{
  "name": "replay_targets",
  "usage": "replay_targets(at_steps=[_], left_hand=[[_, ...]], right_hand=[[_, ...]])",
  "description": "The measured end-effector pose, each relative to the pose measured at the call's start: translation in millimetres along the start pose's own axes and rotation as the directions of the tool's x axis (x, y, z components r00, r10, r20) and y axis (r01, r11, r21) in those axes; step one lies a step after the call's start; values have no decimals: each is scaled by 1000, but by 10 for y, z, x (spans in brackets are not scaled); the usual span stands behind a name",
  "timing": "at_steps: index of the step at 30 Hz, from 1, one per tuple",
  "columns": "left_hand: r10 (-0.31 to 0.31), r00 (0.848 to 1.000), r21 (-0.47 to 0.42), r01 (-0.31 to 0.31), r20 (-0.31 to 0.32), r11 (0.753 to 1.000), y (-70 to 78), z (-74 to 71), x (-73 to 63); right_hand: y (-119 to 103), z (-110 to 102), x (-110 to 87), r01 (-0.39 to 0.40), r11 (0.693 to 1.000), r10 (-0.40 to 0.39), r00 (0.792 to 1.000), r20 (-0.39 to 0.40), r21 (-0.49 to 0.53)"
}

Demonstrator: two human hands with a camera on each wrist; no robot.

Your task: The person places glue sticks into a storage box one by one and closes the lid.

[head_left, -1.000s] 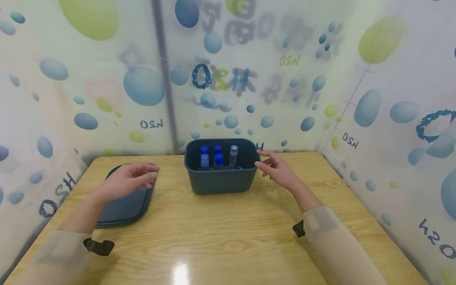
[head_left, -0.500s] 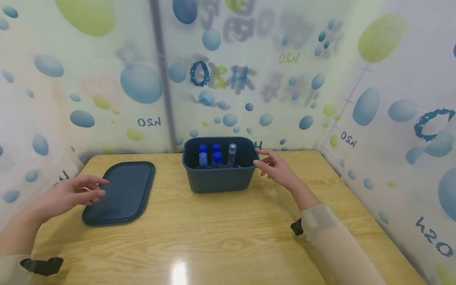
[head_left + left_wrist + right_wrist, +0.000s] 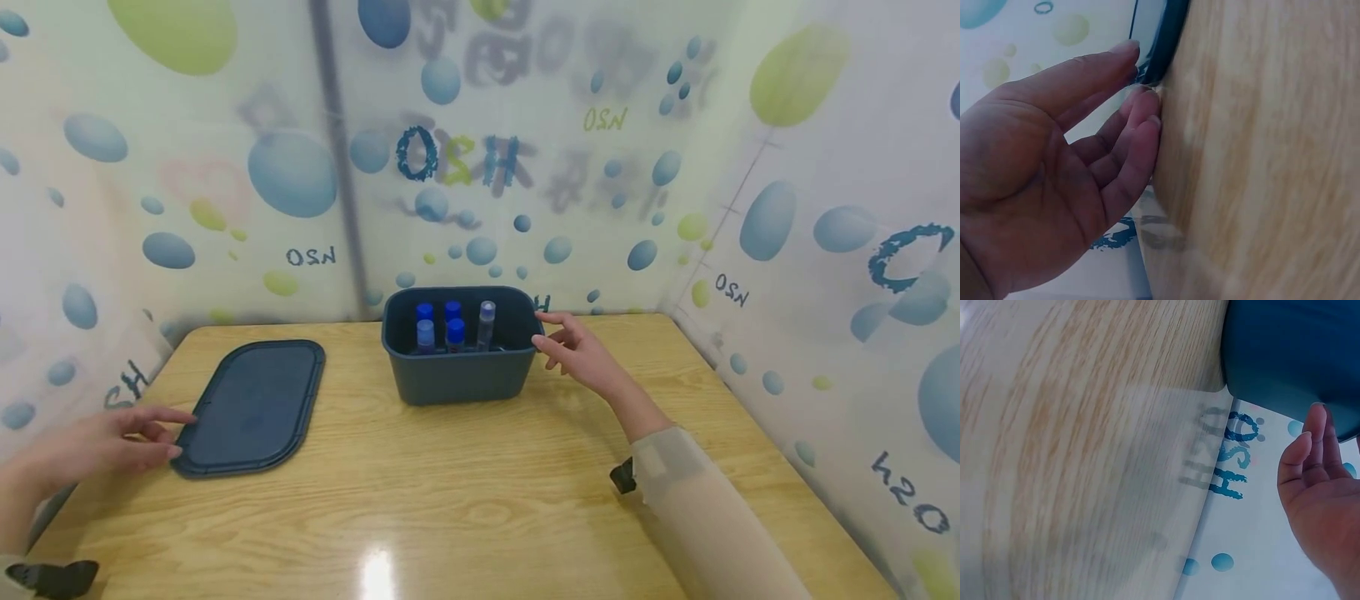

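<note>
In the head view a dark blue lid (image 3: pixel 258 404) lies flat on the table at the left. My left hand (image 3: pixel 105 442) is at its near left edge, index fingertip and thumb at the rim. The left wrist view has the lid's edge (image 3: pixel 1163 47) beside my fingertips, with the thumb apart from the other fingers. A dark blue bin (image 3: pixel 461 379) stands at the back middle. My right hand (image 3: pixel 588 358) touches its right end with loosely bent fingers; the right wrist view shows fingertips (image 3: pixel 1316 415) against the bin's wall (image 3: pixel 1291 356).
Inside the bin several tubes stand upright, among them a blue-capped tube (image 3: pixel 455 332) and a clear-topped tube (image 3: pixel 486 325). Patterned curtain walls (image 3: pixel 480 167) enclose the wooden table (image 3: pixel 450 483) at the back and sides.
My left hand has moved left and down from above the lid to its near left edge, uncovering the lid. My right hand stays at the bin's right end.
</note>
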State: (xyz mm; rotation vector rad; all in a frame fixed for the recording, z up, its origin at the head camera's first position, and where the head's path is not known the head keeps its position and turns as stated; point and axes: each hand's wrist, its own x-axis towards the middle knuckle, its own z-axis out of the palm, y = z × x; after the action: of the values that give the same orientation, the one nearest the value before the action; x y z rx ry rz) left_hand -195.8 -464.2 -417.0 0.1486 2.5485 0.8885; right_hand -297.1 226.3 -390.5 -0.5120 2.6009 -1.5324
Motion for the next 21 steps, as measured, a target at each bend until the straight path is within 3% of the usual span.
replay_targets(at_steps=[6,21], left_hand=[[30,1000,-17,-30,-1,999,-13,32,38],[-58,991,53,65,-124,996,46,116,69]], right_hand=[[-4,6,2,-2,1000,2,1000,7,7],[60,13,7,12,1000,-12,1000,6,11]])
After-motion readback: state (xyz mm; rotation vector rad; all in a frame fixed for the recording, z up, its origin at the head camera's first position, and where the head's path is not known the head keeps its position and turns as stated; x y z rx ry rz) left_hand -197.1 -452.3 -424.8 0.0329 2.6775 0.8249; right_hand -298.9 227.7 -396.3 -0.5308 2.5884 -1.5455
